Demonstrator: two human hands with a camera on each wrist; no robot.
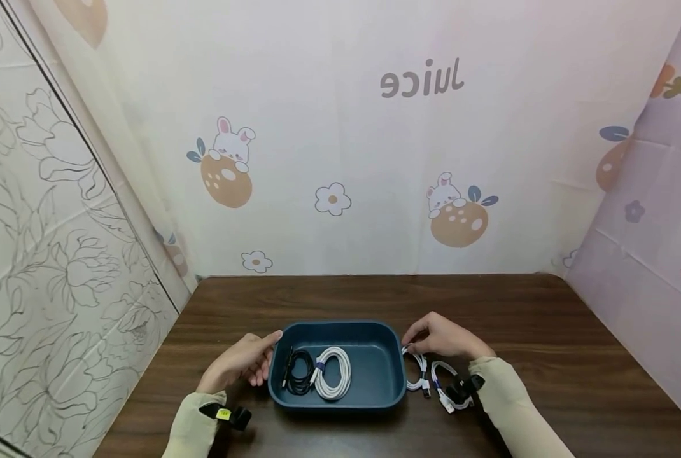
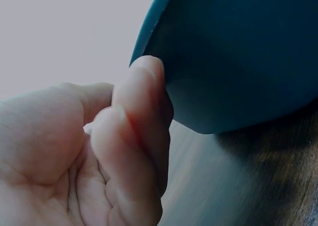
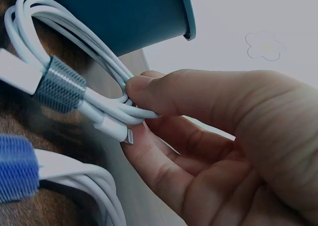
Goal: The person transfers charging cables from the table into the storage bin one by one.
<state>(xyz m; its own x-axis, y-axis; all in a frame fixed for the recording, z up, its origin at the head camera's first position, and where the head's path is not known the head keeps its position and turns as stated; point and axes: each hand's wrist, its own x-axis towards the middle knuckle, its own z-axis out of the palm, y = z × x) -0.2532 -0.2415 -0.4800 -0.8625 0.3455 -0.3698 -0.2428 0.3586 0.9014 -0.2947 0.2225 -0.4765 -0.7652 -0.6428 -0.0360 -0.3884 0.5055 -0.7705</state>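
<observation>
A dark teal tray (image 1: 375, 375) sits near the front of the table, holding a black coiled cable (image 1: 299, 372) and a larger white coiled cable (image 1: 340, 375). At the tray's left side, my left hand (image 1: 245, 359) grips the wall, thumb at the rim and fingers outside; the left wrist view shows these fingers (image 2: 144, 102) against the tray (image 2: 238, 62). On the other side, my right hand (image 1: 446, 337) pinches one end of a white charging cable (image 3: 74, 25), bundled with a grey strap (image 3: 60, 84). Its connector tip lies by the fingers.
Another white cable (image 1: 440, 381), tied with a blue strap (image 3: 17, 169), lies on the wooden table (image 1: 524, 318) under the right wrist. A patterned curtain (image 1: 340, 140) hangs behind the table's far edge, with more fabric at both sides.
</observation>
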